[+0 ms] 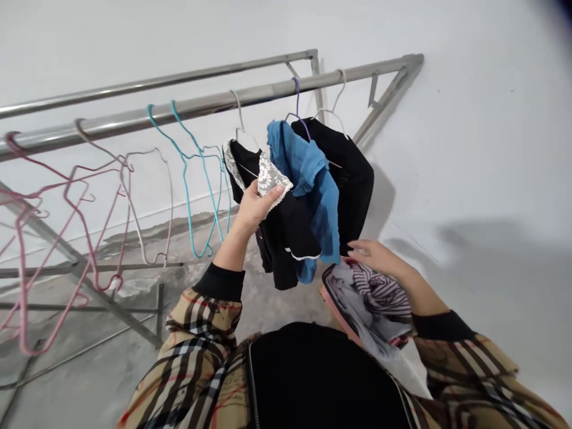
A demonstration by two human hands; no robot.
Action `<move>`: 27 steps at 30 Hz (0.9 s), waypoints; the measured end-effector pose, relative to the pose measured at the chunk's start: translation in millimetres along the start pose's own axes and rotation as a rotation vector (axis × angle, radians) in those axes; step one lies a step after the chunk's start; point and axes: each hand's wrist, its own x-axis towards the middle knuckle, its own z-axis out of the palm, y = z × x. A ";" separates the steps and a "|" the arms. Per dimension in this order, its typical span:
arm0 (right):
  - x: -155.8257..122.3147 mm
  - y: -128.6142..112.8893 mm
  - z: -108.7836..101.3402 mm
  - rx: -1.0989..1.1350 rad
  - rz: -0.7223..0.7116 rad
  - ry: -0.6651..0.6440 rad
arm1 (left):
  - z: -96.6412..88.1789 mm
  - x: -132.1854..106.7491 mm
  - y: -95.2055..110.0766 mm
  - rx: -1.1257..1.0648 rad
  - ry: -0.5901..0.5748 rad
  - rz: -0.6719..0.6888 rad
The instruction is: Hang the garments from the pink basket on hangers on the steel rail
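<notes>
A black top with a white lace collar [286, 229] hangs on a white hanger [240, 113] from the metal rail. My left hand [259, 208] is closed on the lace part of its collar. Just to the right a blue shirt [328, 220] hangs on a purple hanger [297, 98], and beyond it a black garment [357, 185] hangs on another white hanger [342, 89]. My right hand [378, 257], holding nothing I can see, has its fingers apart above a pink basket [342, 322]. Striped and grey clothes [379, 292] lie in the basket.
The metal rail [196, 107] of a drying rack runs across the view, with a second bar [179, 80] behind it. Blue hangers [187, 179] and several pink hangers [67, 202] hang at the left without clothes. A white wall [482, 149] stands behind and at the right.
</notes>
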 end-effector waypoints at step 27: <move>46.1 -95.0 142.0 0.594 -0.124 -0.161 | -21.6 -62.9 52.8 0.474 -0.116 0.140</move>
